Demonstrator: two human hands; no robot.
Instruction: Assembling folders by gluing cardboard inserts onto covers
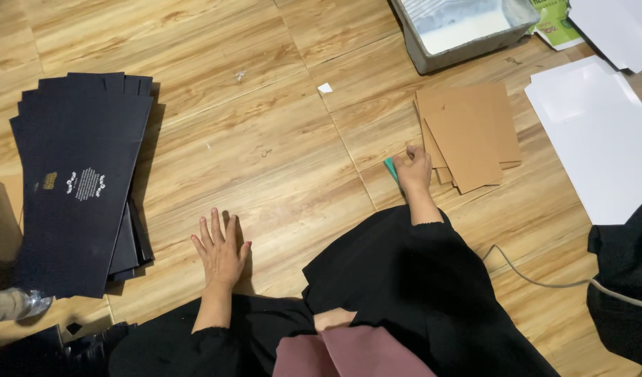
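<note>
Down on the wooden floor [279, 160], the biggest thing is the stack of dark sheets [80, 181] at nine o'clock, fanned a little at the edges. At three o'clock lie white sheets [600, 139], and at one o'clock a grey tub [433, 59] with white liquid in it. Just below the tub sits a small pile of brown cards [471, 132], loosely squared.

The right hand [413, 171] is curled at the near left corner of that pile, fingers closed on a small green tool [391, 167] that pokes out at its ten o'clock side, flat against the floor. The tool touches the floor just beside the cards, so the grip sits right on top of it, the cards at the hand's two o'clock.

The left hand [222, 251] lies flat and spread on the bare boards at seven o'clock, holding nothing, propping the body.

To my eye, a clean job here means pinching the tool firmly near its middle and lifting it clear without nudging the card pile out of line, weight kept on the flat hand.
</note>
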